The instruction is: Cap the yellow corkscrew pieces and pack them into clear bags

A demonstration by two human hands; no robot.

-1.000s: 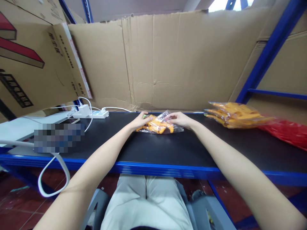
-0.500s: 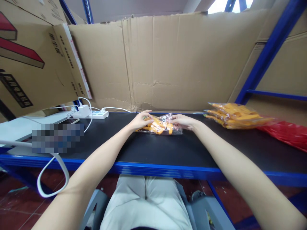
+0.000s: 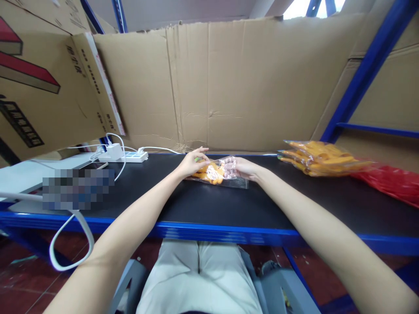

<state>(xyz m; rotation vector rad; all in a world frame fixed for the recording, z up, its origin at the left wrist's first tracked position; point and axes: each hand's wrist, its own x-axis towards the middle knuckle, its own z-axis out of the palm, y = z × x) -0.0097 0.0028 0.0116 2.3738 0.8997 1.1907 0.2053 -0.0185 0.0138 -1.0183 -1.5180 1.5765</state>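
Note:
A clear plastic bag with orange pieces (image 3: pixel 216 172) lies at the back middle of the black bench top (image 3: pixel 203 200). My left hand (image 3: pixel 191 163) pinches the bag's left end, fingers curled over it. My right hand (image 3: pixel 244 168) grips the right end, with part of the fingers inside or behind the clear film. The bag's right side is lifted a little off the surface.
A stack of filled orange bags (image 3: pixel 321 158) lies at the right, beside red plastic (image 3: pixel 393 183). A white power strip (image 3: pixel 126 155) with cables sits at the back left. Cardboard sheets (image 3: pixel 229 83) wall the back; a blue rail (image 3: pixel 229 231) edges the bench.
The bag's right end has been raised and folded over toward the left by my right hand. My left hand has stayed on the left end.

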